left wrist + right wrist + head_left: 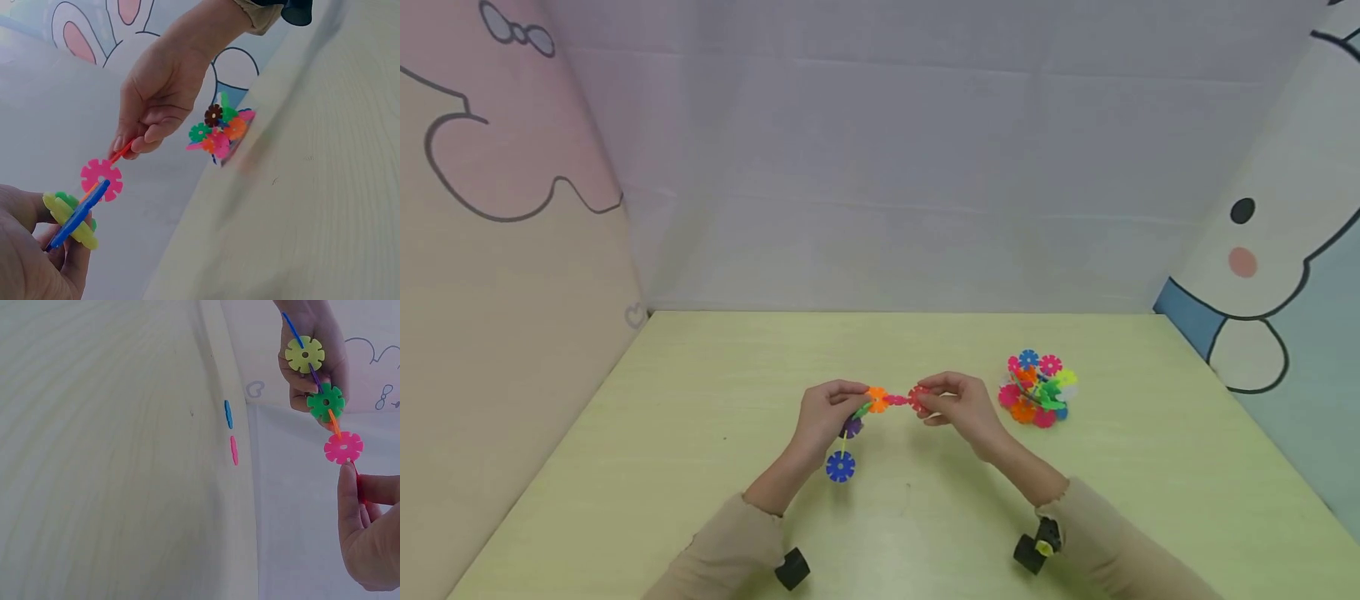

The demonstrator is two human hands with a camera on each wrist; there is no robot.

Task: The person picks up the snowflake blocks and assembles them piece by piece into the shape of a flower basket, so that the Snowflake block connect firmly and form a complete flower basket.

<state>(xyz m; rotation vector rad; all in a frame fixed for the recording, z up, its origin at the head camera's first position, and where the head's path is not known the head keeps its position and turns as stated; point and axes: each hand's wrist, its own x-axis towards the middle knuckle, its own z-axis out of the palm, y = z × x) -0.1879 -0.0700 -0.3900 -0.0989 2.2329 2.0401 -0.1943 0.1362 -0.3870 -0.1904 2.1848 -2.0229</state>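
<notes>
A chain of notched plastic snowflake discs is stretched between my hands in the head view. My left hand pinches it near the orange disc and green disc. From there hang a purple disc, a yellow disc and, lowest, a blue disc. Toward the right comes a pink disc, slotted crosswise between the orange and red ones. Thumb and fingers of my right hand pinch the red disc at the chain's right end. The chain is held above the table.
A heap of loose, many-coloured discs lies on the pale table, right of my right hand. Fabric walls with cartoon figures stand behind and at both sides. Thin blue and pink pieces show edge-on in the right wrist view.
</notes>
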